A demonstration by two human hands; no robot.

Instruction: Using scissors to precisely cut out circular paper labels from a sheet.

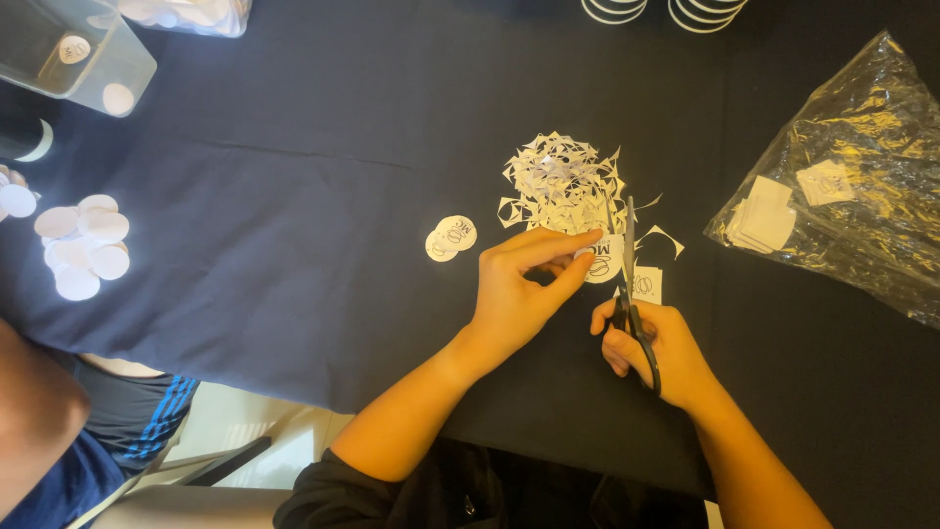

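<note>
Cutting step in hand: the left hand [519, 289] pinches a round paper label [604, 263] just below the scrap pile [563, 183], while the right hand [651, 348], closed round the scissors [630, 284], trims its edge. Next likely calls for turning the label.

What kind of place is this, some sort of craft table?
Probably a craft or event-prep table. It is draped in a dark cloth, the right hand works scissors on a paper round held by the left hand, and paper scraps and finished cut circles lie around.
</note>
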